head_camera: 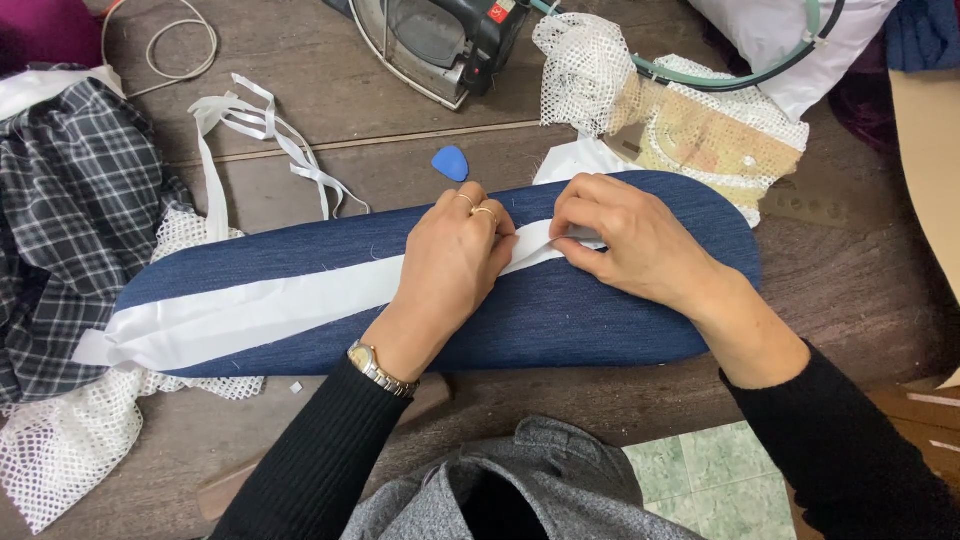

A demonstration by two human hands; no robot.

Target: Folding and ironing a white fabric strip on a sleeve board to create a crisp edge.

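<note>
A long pressing board (560,320) padded in dark blue denim lies across a wooden table. A white fabric strip (250,312) runs along it from the left end to the middle. My left hand (452,262), with rings and a wristwatch, presses flat on the strip near the board's middle. My right hand (622,240) pinches the strip's right end between thumb and fingers. Both sleeves are black.
An iron (440,42) stands at the back. A blue chalk piece (451,163) lies behind the board. White mesh fabric (680,110) sits at back right and front left, plaid cloth (70,190) at left, white strips (262,130) and a cord (180,45) behind.
</note>
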